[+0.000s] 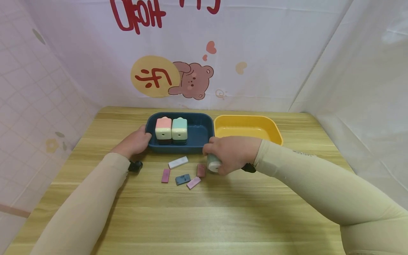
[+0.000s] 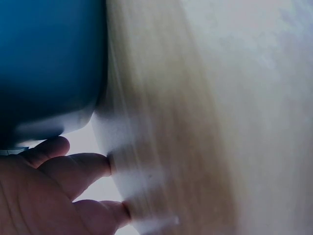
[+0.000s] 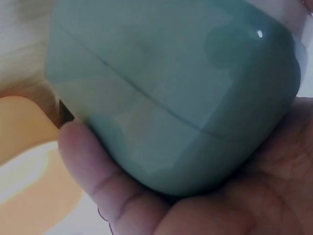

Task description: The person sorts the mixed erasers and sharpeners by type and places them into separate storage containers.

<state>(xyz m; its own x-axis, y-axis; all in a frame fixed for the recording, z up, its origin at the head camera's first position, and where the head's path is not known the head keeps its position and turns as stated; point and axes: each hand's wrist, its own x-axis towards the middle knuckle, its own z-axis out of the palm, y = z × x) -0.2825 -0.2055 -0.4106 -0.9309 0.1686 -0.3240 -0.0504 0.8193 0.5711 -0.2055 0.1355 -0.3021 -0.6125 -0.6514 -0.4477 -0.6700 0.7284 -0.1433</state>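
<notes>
My right hand (image 1: 234,154) grips a pale green, glossy, rounded container (image 3: 166,98) with a whitish end, low over the table near the front right corner of the dark blue tray (image 1: 181,149). In the right wrist view, the fingers wrap round its side. At the tray's left end, my left hand (image 1: 136,141) holds the rim with the thumb over the edge. Other fingers (image 2: 80,169) are spread below the tray's corner in the left wrist view. Inside the tray stand a pink-topped cream container (image 1: 164,128) and a mint-topped one (image 1: 180,128), side by side at the left.
A yellow tray (image 1: 275,129) adjoins the blue one on its right, partly behind my right hand. In front lie small flat blocks: a white one (image 1: 178,162), a blue-grey one (image 1: 182,179), a dark red one (image 1: 200,170) and pink ones (image 1: 165,175). A printed cloth hangs behind.
</notes>
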